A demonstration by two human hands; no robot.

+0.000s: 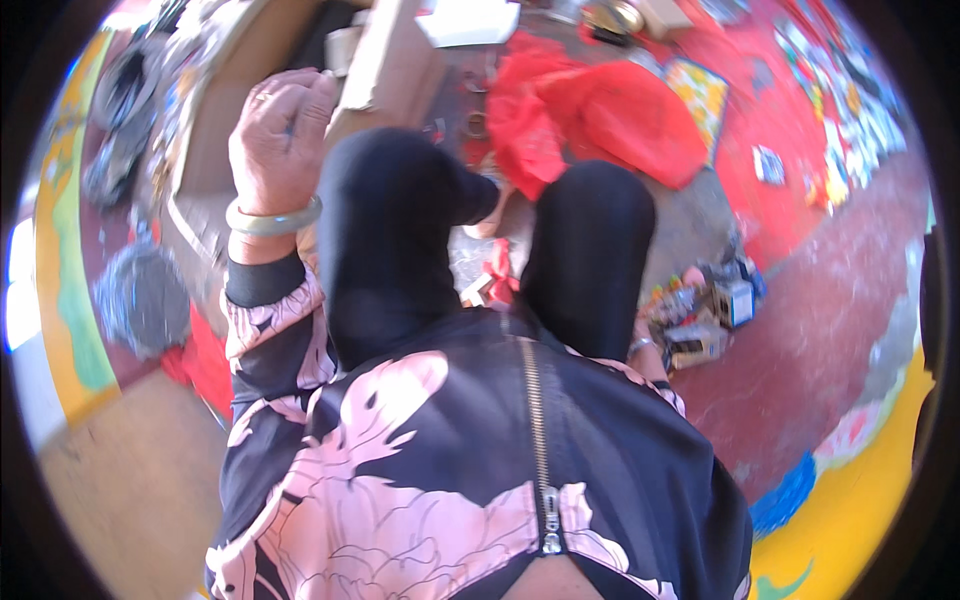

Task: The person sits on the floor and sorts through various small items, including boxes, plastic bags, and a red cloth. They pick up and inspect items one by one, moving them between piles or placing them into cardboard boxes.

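Observation:
My left hand [281, 139], with a pale bangle [274, 217] at its wrist, is raised above the near side of an open cardboard box [382, 67]. Its fingers curl downward and away from me, and whether they hold anything is hidden. A small white object [342, 52] shows just past the fingertips, inside the box; contact with it cannot be made out. Most of my right hand [643, 330] is hidden behind my right knee. A band circles that wrist, close to a pile of small boxes and packets [694, 319] on the floor.
Crumpled red fabric or sheeting [600, 112] lies beyond my knees, beside a yellow floral pad [694, 97]. Loose packets [855, 142] are scattered at far right. A plastic-wrapped grey bundle [142, 300] and dark coiled items [127, 82] are on the left. A red ribbon [500, 270] shows between my legs.

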